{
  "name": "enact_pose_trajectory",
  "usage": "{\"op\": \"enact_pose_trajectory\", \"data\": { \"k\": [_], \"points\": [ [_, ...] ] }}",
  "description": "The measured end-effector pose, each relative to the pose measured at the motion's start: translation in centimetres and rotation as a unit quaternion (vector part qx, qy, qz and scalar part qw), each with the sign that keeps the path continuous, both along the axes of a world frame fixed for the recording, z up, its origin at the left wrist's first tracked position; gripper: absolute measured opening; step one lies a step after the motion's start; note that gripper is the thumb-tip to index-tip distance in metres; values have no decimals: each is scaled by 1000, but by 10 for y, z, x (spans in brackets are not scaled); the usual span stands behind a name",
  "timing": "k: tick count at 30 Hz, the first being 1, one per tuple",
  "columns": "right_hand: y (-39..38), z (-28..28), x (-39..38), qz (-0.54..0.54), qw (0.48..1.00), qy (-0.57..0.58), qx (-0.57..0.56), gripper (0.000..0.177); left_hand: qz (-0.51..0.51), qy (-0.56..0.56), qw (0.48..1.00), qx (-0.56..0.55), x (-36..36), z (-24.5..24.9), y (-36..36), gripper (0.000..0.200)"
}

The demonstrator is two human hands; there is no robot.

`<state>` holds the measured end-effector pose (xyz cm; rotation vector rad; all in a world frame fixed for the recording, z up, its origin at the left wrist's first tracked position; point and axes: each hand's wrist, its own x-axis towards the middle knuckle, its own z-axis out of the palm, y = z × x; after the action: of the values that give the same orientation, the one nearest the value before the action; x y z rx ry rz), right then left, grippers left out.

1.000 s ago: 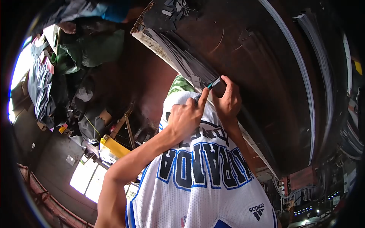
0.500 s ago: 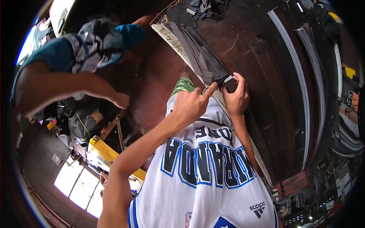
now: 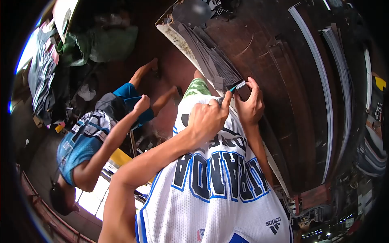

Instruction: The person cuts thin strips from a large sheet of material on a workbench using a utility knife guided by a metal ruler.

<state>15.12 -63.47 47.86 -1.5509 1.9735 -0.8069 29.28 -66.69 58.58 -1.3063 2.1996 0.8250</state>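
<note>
My left hand [image 3: 208,119] is closed round a slim cutter knife [image 3: 232,88], the index finger stretched along it towards its pale bluish tip. Most of the handle is hidden in the fist. Just to the right, my right hand [image 3: 250,104] pinches a small dark stack of strips [image 3: 240,85] with a whitish edge, thumb and index finger on either side. The knife tip is right at this stack. Beyond both hands, a bundle of long thin grey strips [image 3: 214,56] lies along the table's pale edge [image 3: 178,43].
Long curved bundles of strips [image 3: 315,73] lie on the dark brown table [image 3: 267,24] at the right. Dark scraps [image 3: 221,12] sit at its far end. To my left, another person [image 3: 87,137] in a blue-and-white top is bent with an arm out. A yellow beam [image 3: 120,157] is near them.
The other person has moved down and back at the left, uncovering a green sack. My left hand has shifted slightly, and the knife's bluish tip shows now at the stack in my right hand.
</note>
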Motion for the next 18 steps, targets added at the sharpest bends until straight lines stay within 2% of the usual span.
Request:
{"op": "enact_pose_trajectory", "data": {
  "k": [4, 6, 9, 13, 18],
  "points": [
    [-1, -2, 1, 4, 1000, 16, -12, 68, 13, 8, 1000, -3, 3, -6, 6, 70],
    [0, -3, 2, 1, 1000, 18, -15, 67, 19, 19, 999, -37, 13, -13, 4, 65],
    [-2, -4, 0, -8, 1000, 30, 1, 64, 67, 109, 988, -90, 31, -24, -12, 51],
    [-3, -6, -3, -8, 1000, 24, -10, 61, 27, 110, 989, -93, 30, -26, -16, 51],
    [-1, -10, -6, -5, 1000, 29, -4, 60, 51, 93, 994, -33, 18, -4, -16, 56]
  ]
}}
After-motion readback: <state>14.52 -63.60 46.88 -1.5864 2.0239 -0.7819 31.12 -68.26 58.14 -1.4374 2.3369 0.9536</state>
